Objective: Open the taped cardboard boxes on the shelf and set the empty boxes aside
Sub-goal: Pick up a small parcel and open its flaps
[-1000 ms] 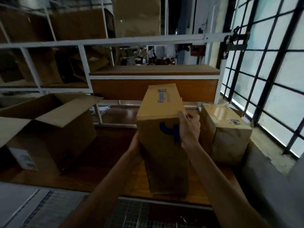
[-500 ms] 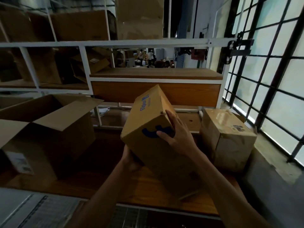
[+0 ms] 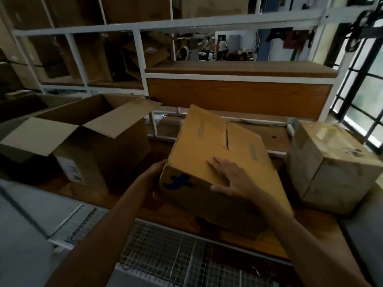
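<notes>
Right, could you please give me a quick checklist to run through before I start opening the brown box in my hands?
1. Both hands on the tan cardboard box with the blue logo: ok; left hand at its left edge, right hand on top.
2. Seam faces up: ok; a dark slit runs along the top.
3. Seam fully cut: cannot tell.
4. Box resting steady on the wooden shelf: not ok; it is tilted.
5. Room to the right: not ok; the pale tape-wrapped cardboard box stands close.
6. Place for empties: ok; the large open brown carton stands to the left.
</notes>
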Demonstrator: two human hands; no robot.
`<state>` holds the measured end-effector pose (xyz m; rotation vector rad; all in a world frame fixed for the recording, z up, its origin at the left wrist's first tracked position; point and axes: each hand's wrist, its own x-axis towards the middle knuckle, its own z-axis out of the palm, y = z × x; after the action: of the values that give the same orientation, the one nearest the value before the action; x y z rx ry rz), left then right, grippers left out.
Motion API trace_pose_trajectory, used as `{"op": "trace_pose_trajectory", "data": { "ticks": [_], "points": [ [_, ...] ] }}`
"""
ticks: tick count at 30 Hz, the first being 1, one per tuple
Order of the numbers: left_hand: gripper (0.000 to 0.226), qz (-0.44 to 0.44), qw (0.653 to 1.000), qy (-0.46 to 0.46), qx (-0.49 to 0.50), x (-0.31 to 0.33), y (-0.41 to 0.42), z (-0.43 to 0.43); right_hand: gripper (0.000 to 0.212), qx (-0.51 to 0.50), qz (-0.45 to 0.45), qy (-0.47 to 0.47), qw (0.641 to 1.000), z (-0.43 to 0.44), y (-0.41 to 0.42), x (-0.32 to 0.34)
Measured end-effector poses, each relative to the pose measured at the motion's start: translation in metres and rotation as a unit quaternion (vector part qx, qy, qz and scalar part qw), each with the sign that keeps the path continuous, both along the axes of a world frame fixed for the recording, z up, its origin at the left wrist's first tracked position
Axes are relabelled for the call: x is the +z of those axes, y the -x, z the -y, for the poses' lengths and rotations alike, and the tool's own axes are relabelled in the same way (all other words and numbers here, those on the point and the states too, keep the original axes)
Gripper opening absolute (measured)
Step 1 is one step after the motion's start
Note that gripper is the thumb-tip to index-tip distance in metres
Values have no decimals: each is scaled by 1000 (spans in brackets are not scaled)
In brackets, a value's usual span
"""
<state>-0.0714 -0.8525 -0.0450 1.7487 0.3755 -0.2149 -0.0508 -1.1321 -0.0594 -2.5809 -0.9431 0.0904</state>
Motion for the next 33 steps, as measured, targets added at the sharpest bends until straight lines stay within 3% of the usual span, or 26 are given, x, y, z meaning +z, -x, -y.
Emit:
{"op": "trace_pose_trajectory", "data": {
  "ticks": [4,8,12,14,15,18,21,25,30,33],
  "points": [
    [44,-12,999,39,16,-23,-15,-13,95,22,22,21,999,-16,1,-16],
    [52,-20,994,104,32,-37,-20,-24,104,-24,48,55,997,-36,-1,-34],
    [60,-75,989,128,-3,-27,-32,-20,84,-56,49,106,992,-53,-6,-43],
    [51,-29,999,11,-16,-22,-47,-12,77,-66,29,89,993,-54,-12,-40],
    [45,14,994,-99,-39,-22,-57,-7,71,-76,16,65,995,-52,-15,-36],
    [48,90,913,-364,-164,-34,-83,9,56,-124,24,37,991,-39,-30,-30],
    [62,105,832,-501,-216,-51,-100,27,61,-214,24,84,973,-21,-50,-33],
    [60,201,794,-534,-210,-62,-118,38,55,-337,19,80,938,-6,-71,-41],
    [55,255,763,-564,-185,-74,-132,40,57,-365,28,102,925,-13,-75,-43],
    [56,237,760,-571,-198,-70,-139,41,61,-372,29,126,919,-15,-74,-34]
  ]
}}
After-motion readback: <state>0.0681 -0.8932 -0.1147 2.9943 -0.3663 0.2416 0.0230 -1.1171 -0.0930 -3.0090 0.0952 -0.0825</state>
